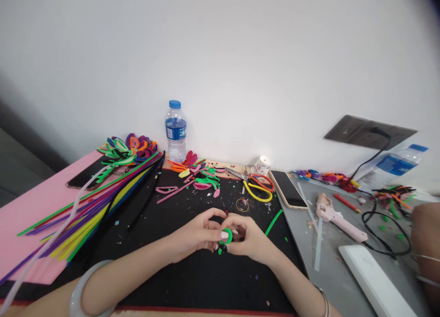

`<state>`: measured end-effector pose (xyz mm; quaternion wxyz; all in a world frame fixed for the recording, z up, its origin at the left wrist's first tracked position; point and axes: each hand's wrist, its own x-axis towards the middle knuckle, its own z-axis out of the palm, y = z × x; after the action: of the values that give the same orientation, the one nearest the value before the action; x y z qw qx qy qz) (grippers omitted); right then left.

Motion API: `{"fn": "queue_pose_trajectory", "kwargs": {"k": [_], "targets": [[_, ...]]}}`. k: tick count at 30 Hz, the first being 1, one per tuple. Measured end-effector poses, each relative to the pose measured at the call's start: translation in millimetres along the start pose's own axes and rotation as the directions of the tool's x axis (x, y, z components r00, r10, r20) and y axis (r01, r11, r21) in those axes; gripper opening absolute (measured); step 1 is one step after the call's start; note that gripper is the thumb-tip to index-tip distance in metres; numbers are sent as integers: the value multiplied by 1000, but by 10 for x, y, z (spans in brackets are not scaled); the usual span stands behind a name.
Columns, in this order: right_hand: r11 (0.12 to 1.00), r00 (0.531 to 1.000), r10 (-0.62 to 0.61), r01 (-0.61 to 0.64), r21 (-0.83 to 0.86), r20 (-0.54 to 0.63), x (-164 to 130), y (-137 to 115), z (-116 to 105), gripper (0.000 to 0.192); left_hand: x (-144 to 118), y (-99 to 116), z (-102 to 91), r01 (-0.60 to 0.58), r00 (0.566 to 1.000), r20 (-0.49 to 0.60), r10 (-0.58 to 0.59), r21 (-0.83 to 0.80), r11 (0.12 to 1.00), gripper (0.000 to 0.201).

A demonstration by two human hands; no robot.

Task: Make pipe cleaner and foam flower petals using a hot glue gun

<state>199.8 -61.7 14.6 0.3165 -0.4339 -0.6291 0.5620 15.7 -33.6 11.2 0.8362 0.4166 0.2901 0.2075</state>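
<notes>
While both my hands meet low in the middle of the frame, my left hand [197, 234] and right hand [249, 239] pinch 1 green loop [227, 234] between closed fingers, held just above the black mat [192, 280] so I can see it. Loose pipe cleaners [89, 207] fan out at left. Scissors [256, 179], a phone [288, 189] and a glue gun [338, 218] lie to the right, well apart.
</notes>
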Motion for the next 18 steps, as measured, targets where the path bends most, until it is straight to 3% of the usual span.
{"fn": "queue_pose_trajectory", "kwargs": {"k": [18], "targets": [[999, 1000, 3, -3, -46, -7, -4, -39, 10, 19, 21, -4, -8, 6, 1000, -9, -6, 21, 1000, 45]]}}
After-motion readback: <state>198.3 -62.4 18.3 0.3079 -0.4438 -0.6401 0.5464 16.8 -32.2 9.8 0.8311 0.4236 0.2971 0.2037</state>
